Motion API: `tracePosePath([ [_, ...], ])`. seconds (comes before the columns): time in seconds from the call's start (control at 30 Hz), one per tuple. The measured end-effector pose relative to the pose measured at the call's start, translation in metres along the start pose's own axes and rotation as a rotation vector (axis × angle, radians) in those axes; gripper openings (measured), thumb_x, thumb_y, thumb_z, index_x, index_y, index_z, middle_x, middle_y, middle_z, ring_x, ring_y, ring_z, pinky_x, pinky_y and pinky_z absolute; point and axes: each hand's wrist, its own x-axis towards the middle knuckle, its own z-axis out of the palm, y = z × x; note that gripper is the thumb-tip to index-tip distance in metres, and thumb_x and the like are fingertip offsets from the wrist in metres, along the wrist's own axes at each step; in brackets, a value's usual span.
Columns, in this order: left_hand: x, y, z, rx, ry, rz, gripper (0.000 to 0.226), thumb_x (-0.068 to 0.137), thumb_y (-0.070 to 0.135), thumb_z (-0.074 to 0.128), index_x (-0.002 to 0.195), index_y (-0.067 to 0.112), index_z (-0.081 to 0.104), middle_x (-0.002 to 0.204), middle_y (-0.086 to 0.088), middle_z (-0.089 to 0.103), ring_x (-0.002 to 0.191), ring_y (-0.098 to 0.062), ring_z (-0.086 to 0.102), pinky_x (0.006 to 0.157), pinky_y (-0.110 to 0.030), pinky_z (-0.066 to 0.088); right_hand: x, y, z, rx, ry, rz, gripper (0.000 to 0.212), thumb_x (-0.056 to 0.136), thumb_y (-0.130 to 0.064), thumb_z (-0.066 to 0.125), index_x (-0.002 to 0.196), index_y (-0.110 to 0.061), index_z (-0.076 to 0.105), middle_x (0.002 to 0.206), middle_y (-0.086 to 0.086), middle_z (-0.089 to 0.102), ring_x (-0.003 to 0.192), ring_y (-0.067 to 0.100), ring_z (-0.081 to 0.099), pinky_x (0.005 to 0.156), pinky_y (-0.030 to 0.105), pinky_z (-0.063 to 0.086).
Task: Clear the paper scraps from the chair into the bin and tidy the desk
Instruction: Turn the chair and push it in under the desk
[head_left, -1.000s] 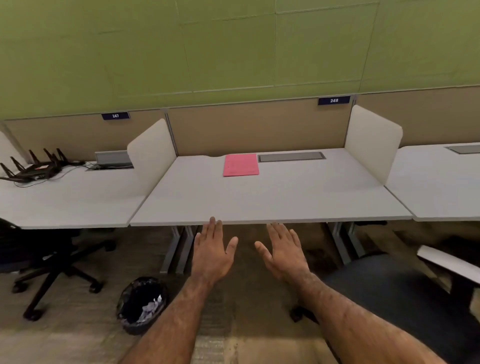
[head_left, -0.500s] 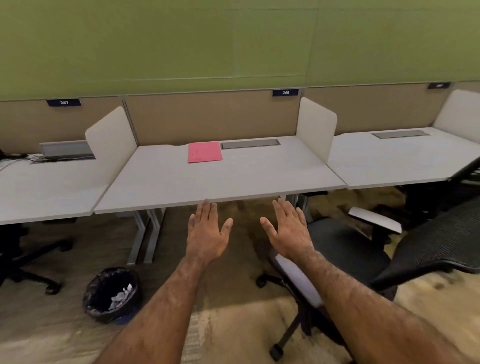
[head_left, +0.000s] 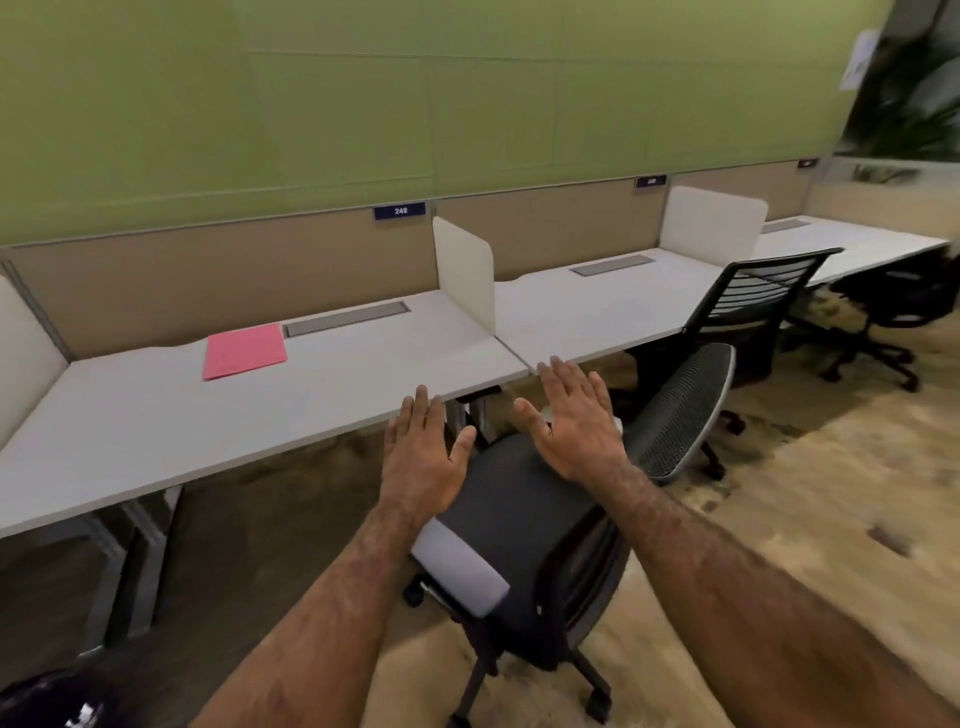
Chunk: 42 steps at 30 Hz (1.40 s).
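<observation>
A dark office chair (head_left: 524, 519) with a grey armrest (head_left: 460, 571) and a mesh back (head_left: 675, 410) stands in front of me, its seat bare of scraps where visible. Over the seat's left side hovers my left hand (head_left: 423, 457), flat, palm down, fingers apart, holding nothing. My right hand (head_left: 574, 421) is spread the same way above the seat's far edge. On the white desk (head_left: 291, 400) lies a pink folder (head_left: 244, 349) near the back panel. The black bin (head_left: 47, 701) shows at the bottom left corner, white scraps inside it.
White dividers (head_left: 465, 270) split the desk row; a beige panel with tag 248 (head_left: 399, 210) backs it. A second black chair (head_left: 753, 306) stands at the neighbouring desk on the right, another (head_left: 893, 306) further on. Carpeted floor (head_left: 805, 493) opens to the right.
The view has swung right: the desk and the bin slid left, and the chair came to the centre under my hands. Both hands stayed flat and empty.
</observation>
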Motion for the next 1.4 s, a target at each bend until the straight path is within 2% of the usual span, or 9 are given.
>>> tracePosePath([
  [0.43,0.068,0.226,0.122,0.003,-0.063,0.125,0.082,0.092,0.068,0.022,0.154,0.018,0.001,0.162,-0.001,-0.011,0.147,-0.016,-0.016,0.114,-0.033,-0.015,0.022,0.25,-0.039,-0.036,-0.092,0.157,0.096,0.08,-0.08,0.001,0.152,-0.021,0.023,0.161,0.002,0.016,0.148,0.016,0.005,0.117,0.036,-0.005],
  [0.53,0.065,0.253,0.144,0.086,-0.122,0.087,0.1,0.079,0.082,0.025,0.152,0.013,0.018,0.159,-0.013,0.019,0.146,-0.028,0.014,0.12,-0.043,0.01,0.035,0.289,-0.034,-0.032,-0.148,0.208,0.086,0.087,-0.075,0.013,0.151,-0.02,0.027,0.161,0.004,0.018,0.148,0.018,0.008,0.118,0.04,0.001],
  [0.6,0.057,0.264,0.156,0.113,-0.185,0.027,0.11,0.067,0.088,0.031,0.148,0.014,0.026,0.147,-0.015,0.037,0.133,-0.032,0.036,0.109,-0.047,0.033,0.043,0.308,-0.028,-0.04,-0.204,0.223,0.08,0.09,-0.071,0.02,0.151,-0.02,0.028,0.161,0.005,0.018,0.148,0.019,0.01,0.119,0.042,0.004],
  [0.73,0.047,0.273,0.164,0.184,-0.321,-0.142,0.101,0.068,0.079,0.048,0.143,0.015,0.028,0.133,-0.012,0.042,0.116,-0.032,0.051,0.088,-0.045,0.047,0.051,0.329,-0.014,-0.058,-0.352,0.192,0.077,0.091,-0.071,0.02,0.15,-0.022,0.03,0.162,0.003,0.014,0.148,0.018,0.005,0.119,0.043,0.004],
  [0.83,0.045,0.274,0.159,0.223,-0.322,-0.167,0.069,0.075,0.073,0.048,0.116,0.017,0.048,0.111,-0.006,0.057,0.098,-0.028,0.059,0.073,-0.04,0.047,0.054,0.336,-0.009,-0.053,-0.373,0.167,0.081,0.087,-0.075,0.015,0.147,-0.025,0.035,0.161,0.001,0.016,0.148,0.016,0.004,0.118,0.043,0.003],
  [0.93,0.041,0.271,0.155,0.282,-0.34,-0.111,0.049,0.08,0.068,0.049,0.092,0.02,0.047,0.092,-0.001,0.061,0.08,-0.026,0.058,0.063,-0.036,0.039,0.056,0.343,-0.01,-0.072,-0.386,0.123,0.082,0.083,-0.077,0.013,0.145,-0.03,0.037,0.161,-0.003,0.018,0.148,0.014,0.006,0.118,0.042,0.003],
  [1.1,0.031,0.254,0.152,0.342,-0.295,-0.031,0.042,0.082,0.063,0.05,0.085,0.022,0.044,0.073,0.003,0.05,0.07,-0.024,0.052,0.059,-0.036,0.035,0.05,0.35,-0.016,-0.114,-0.412,0.049,0.075,0.085,-0.076,0.014,0.145,-0.037,0.036,0.16,-0.009,0.02,0.147,0.011,0.006,0.118,0.04,0.001],
  [1.27,0.018,0.22,0.142,0.399,-0.323,-0.025,0.049,0.079,0.071,0.045,0.097,0.026,0.05,0.092,0.001,0.064,0.076,-0.022,0.056,0.061,-0.036,0.04,0.041,0.347,-0.018,-0.079,-0.357,0.033,0.08,0.079,-0.08,0.012,0.139,-0.039,0.045,0.154,-0.012,0.032,0.145,0.01,0.015,0.117,0.044,0.008],
  [1.4,0.0,0.188,0.121,0.365,-0.293,-0.132,0.056,0.067,0.079,0.045,0.099,0.035,0.058,0.088,0.009,0.066,0.079,-0.016,0.061,0.067,-0.033,0.05,0.032,0.341,-0.012,-0.026,-0.236,0.024,0.07,0.082,-0.077,0.022,0.122,-0.034,0.061,0.139,-0.011,0.053,0.137,0.013,0.034,0.113,0.051,0.018],
])
